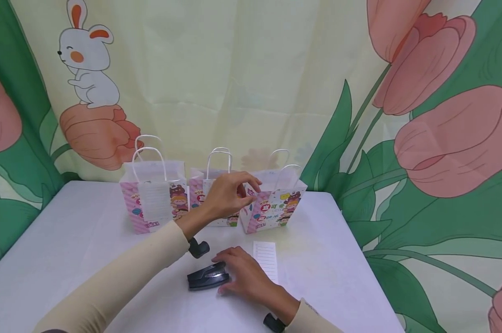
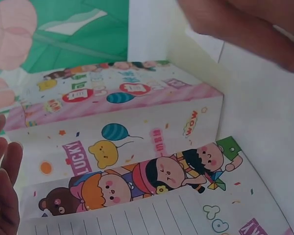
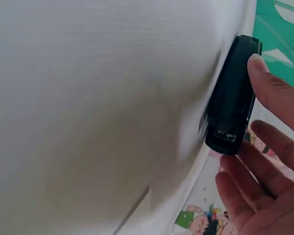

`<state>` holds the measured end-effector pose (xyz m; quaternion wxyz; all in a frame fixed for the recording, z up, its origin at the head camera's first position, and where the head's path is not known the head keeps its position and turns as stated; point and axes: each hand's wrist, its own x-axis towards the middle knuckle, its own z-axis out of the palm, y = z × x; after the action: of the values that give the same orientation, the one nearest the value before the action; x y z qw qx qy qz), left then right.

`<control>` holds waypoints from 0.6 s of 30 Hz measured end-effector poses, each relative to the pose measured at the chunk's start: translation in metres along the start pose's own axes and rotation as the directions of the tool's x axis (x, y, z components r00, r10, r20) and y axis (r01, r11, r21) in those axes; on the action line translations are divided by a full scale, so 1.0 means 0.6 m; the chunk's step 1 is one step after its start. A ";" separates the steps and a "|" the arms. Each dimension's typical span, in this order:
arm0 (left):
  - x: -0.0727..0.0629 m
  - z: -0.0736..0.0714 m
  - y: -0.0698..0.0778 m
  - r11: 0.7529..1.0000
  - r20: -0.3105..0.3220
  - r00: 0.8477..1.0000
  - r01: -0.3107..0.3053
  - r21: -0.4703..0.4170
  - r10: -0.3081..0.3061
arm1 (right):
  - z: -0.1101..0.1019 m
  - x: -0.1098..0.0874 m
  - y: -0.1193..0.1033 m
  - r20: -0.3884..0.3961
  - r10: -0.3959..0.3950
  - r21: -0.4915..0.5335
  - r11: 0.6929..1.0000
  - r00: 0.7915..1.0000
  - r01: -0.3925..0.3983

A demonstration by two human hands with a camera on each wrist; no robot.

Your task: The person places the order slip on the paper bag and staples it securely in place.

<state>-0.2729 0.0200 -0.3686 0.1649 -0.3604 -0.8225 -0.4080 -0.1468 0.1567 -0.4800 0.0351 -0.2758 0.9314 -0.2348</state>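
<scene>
My left hand (image 1: 232, 192) reaches across to the upper left side of the right-hand paper bag (image 1: 275, 208), index finger and thumb apart. In the left wrist view its loosely bent fingers (image 2: 7, 181) show at the left edge, beside the bags. On the white table lies a black stapler (image 1: 209, 276). The right hand (image 1: 251, 277) is around one end of it; in the right wrist view the thumb (image 3: 272, 90) touches its side and the other fingers spread by its end. A lined paper slip (image 1: 266, 259) lies beyond this hand.
A printed paper bag (image 1: 177, 199) at left carries a lined slip (image 1: 155, 203) on its front. The middle bag (image 1: 196, 192) is partly hidden behind the left hand. All three bags have white handles. A patterned curtain (image 1: 234, 92) hangs behind the table (image 1: 109, 259).
</scene>
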 end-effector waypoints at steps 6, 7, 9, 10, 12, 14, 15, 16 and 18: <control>0.004 0.006 -0.004 1.000 0.011 1.000 0.012 -0.003 -0.012 | 0.000 0.011 -0.002 0.059 -0.001 -0.044 0.999 0.998 0.004; 0.005 0.007 -0.004 1.000 0.013 1.000 0.010 -0.006 -0.010 | -0.001 0.010 -0.001 0.056 -0.001 -0.044 0.999 0.998 0.003; 0.006 0.008 -0.003 1.000 0.014 1.000 0.007 -0.013 -0.007 | -0.003 0.006 0.004 0.045 -0.002 -0.034 0.999 0.999 0.003; 0.007 0.009 -0.003 1.000 0.014 1.000 0.006 -0.017 -0.006 | -0.005 0.003 0.007 0.038 -0.003 -0.032 0.999 0.999 0.004; 0.007 0.011 -0.003 1.000 0.016 1.000 0.011 -0.021 -0.011 | -0.011 -0.005 0.014 0.027 0.005 -0.018 1.000 1.000 -0.005; 0.007 0.012 -0.003 0.999 0.018 1.000 0.025 -0.026 -0.025 | -0.017 -0.014 0.023 0.012 0.022 0.006 1.000 1.000 -0.022; 0.007 0.014 -0.003 0.999 0.019 0.999 0.032 -0.027 -0.032 | -0.021 -0.018 0.027 0.001 0.030 0.017 0.999 1.000 -0.030; 0.006 0.015 -0.002 0.999 0.020 0.999 0.039 -0.027 -0.038 | -0.026 -0.023 0.032 -0.011 0.043 0.033 0.999 0.999 -0.042; 0.006 0.017 -0.002 0.998 0.020 0.999 0.049 -0.028 -0.049 | -0.034 -0.033 0.042 -0.036 0.071 0.062 0.996 0.997 -0.069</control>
<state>-0.2759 0.0290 -0.3735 0.1417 -0.3464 -0.8267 -0.4200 -0.1464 0.1943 -0.4745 0.0339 -0.2373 0.9335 -0.2668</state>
